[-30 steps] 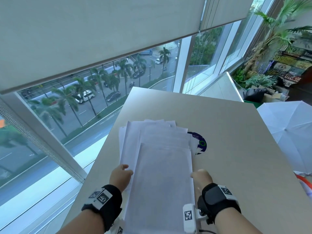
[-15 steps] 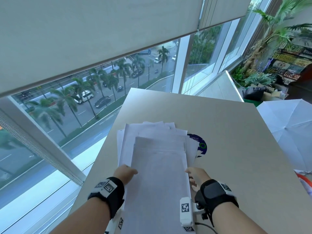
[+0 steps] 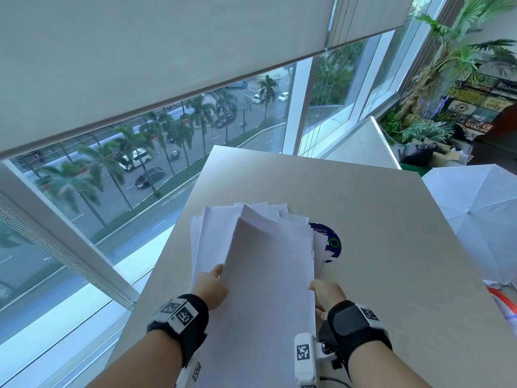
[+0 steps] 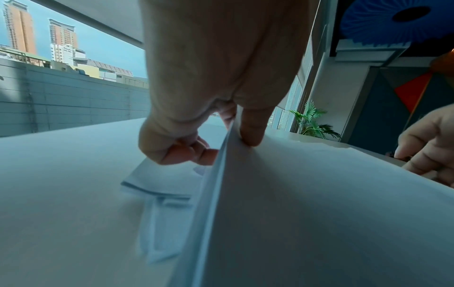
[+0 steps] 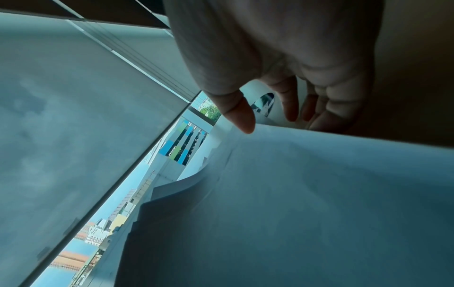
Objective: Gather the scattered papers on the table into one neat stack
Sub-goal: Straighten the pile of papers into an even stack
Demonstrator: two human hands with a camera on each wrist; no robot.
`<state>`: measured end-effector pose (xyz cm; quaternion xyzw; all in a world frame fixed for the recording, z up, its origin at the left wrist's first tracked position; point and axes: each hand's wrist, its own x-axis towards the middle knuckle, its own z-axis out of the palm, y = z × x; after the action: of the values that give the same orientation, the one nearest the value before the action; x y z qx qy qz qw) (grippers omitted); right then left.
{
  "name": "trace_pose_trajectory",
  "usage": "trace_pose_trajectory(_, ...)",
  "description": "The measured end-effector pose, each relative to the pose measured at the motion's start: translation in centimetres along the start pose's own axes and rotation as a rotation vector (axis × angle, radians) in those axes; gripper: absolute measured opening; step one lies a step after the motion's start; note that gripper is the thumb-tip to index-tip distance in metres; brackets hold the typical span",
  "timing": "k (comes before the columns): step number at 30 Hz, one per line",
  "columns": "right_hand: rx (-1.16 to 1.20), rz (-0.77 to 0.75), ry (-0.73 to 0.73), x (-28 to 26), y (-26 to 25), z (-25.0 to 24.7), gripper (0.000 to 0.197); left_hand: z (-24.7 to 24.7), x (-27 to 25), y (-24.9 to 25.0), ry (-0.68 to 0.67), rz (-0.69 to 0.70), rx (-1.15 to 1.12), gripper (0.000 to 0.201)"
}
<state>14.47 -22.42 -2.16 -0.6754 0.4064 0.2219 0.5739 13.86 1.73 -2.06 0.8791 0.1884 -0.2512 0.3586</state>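
Note:
A pile of white papers [image 3: 268, 275] lies lengthwise on the beige table [image 3: 391, 247], its far ends fanned unevenly. My left hand [image 3: 214, 280] pinches the upper sheets' left edge; in the left wrist view the left hand [image 4: 228, 147] has its thumb on top and fingers curled beneath. My right hand [image 3: 320, 289] holds the right edge, and in the right wrist view the right hand [image 5: 270, 120] has its thumb over the paper and fingers under it. The held sheets [image 4: 319, 213] tilt up off lower sheets [image 4: 157, 186] that lie flat on the table.
A round blue sticker [image 3: 333, 245] on the table is partly covered by the pile's right edge. Windows run along the table's left and far sides. A white umbrella [image 3: 475, 208] stands off the right edge, and plants [image 3: 425, 130] stand beyond it.
Both hands closed in on the pile's sides and drew nearer to me. The upper sheets have risen off the table, and a far corner now curls up.

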Motion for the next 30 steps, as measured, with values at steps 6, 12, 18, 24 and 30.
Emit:
trace_pose_trajectory(6,0.004,0.018,-0.064,0.6,-0.1,0.1,0.009,0.2,0.3,-0.6,-0.027,0.010,-0.138,0.074)
trace_pose_trajectory(12,-0.089,-0.089,-0.001,0.6,0.9,0.0,0.049,0.1,0.1,-0.5,-0.022,0.063,-0.324,0.059)
trace_pose_trajectory(18,-0.093,-0.292,0.058,0.5,1.4,0.4,0.019,0.4,0.2,-0.3,0.006,0.006,-0.224,0.062)
trace_pose_trajectory(24,-0.426,-0.416,0.036,-0.2,2.0,0.4,0.037,-0.1,-0.5,0.7,0.077,-0.046,0.003,0.054)
trace_pose_trajectory(30,-0.216,-0.400,-0.109,-0.1,1.4,0.4,0.052,-0.8,-0.4,1.0,-0.029,-0.004,-0.385,0.065)
